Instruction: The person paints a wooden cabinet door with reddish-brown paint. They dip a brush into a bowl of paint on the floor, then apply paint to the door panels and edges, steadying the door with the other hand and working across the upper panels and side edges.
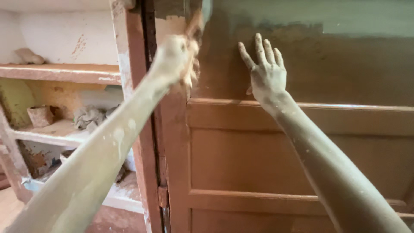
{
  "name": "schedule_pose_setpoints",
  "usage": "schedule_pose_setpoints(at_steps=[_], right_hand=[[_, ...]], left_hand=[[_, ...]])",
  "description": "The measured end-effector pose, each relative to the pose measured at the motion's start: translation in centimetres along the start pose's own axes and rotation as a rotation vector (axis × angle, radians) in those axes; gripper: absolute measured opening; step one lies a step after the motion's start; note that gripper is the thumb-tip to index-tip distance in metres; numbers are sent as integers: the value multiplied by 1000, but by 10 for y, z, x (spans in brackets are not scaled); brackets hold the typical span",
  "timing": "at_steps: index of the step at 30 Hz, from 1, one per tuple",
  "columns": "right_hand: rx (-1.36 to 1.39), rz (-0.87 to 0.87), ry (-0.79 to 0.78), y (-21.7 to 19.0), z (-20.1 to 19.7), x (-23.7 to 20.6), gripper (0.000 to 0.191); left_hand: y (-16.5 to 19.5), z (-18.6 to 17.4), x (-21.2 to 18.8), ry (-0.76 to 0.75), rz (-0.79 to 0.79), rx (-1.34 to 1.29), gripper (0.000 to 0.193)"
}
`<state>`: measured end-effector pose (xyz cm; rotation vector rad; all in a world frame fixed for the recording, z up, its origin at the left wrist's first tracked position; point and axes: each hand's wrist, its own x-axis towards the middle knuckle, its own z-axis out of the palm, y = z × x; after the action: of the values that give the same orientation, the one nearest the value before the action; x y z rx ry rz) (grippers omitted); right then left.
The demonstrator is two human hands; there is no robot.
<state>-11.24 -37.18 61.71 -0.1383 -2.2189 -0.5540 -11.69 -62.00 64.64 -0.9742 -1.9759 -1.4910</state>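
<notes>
Dusty right hand (268, 75) splayed flat on panelled wooden door (258, 164); blurred left hand (177, 58), grip unclear.

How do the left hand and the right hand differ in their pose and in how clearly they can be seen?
The right hand lies open and flat on the brown door, fingers spread and pointing up; the left hand is curled closed by the door's edge, near the frame. The right hand appears sharp, while the left hand is blurred, so what it grips, if anything, cannot be told. Both hands are covered in pale dust and reach up to a similar height.
</notes>
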Motion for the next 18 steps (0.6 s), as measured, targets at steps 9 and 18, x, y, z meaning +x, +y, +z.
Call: schedule_pose_setpoints(at_steps=[9, 18], right_hand=[[-6, 2, 4, -2, 8, 3, 139], [20, -18, 40, -2, 5, -1, 137]], left_hand=[[-42, -4, -69, -439, -557, -33, 50], [-7, -18, 29, -297, -84, -607, 38]])
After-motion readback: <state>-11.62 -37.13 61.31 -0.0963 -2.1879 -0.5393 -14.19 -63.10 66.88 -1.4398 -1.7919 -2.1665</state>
